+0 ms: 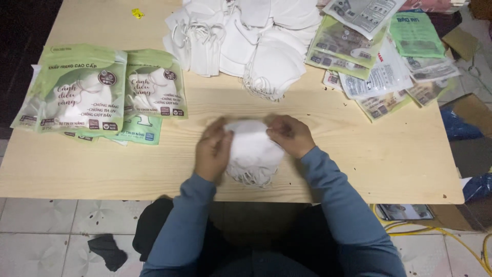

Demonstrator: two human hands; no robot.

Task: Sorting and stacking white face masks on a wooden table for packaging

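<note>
Head camera looks straight down at two hands working at the near edge of a pale wooden table, just below the middle of the frame. Fingers of the left hand are curled and pressed together against the left side of a small stack of white face masks, thumb tucked toward the top edge. Fingers of the right hand are bent over the upper right corner of the same stack, pinching its edge. The stack lies flat on the table between the two hands, with thin white ear loops spilling out at its lower edge. Both forearms wear blue-grey sleeves that run down to the bottom of the frame.

Farther out, in the upper middle of the frame, a large loose pile of white masks spreads across the far side of the table. At the left, a fanned stack of green and white pouches lies face up, overlapping one another. At the upper right, a scatter of flat printed pouches lies mostly face down, some green, some clear. A small yellow scrap sits near the top left edge. Below the table, the tiled floor shows a dark rag at lower left and a yellow cable at lower right.
</note>
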